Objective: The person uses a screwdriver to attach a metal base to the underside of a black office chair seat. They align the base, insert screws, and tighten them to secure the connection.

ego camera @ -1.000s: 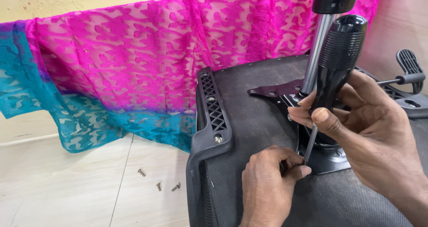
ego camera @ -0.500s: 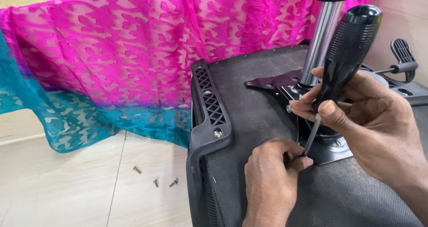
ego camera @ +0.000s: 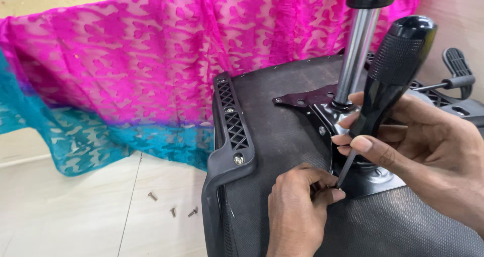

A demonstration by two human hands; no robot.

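Gripping the screwdriver (ego camera: 388,80) in our right hand (ego camera: 428,151), we keep its tip square on the screw that our left hand (ego camera: 297,206) pinches against the black plate (ego camera: 315,96) beneath the overturned chair seat (ego camera: 282,121), pressing straight down.
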